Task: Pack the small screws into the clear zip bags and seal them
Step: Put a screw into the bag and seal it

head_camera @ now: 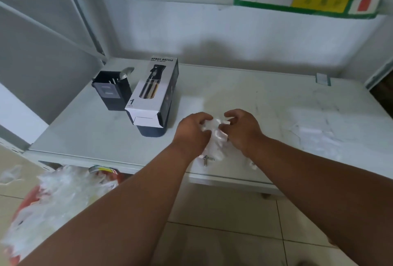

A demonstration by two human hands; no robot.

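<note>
Both of my hands meet over the front of a white shelf [255,95]. My left hand [192,130] and my right hand [242,130] each pinch a side of one clear zip bag [217,132], crumpled between the fingers. Just below the hands, a small metal screw [205,159] lies on the shelf near its front edge, partly on clear plastic. A second small metal piece [253,163] peeks out beside my right forearm. What the held bag contains is hidden by my fingers.
A spray bottle box [152,91] leans on a dark container [152,130] at the left, beside a black holder [111,90] with a spoon. Loose clear bags [312,134] lie at the right. Plastic-wrapped goods [55,197] sit on the floor below left.
</note>
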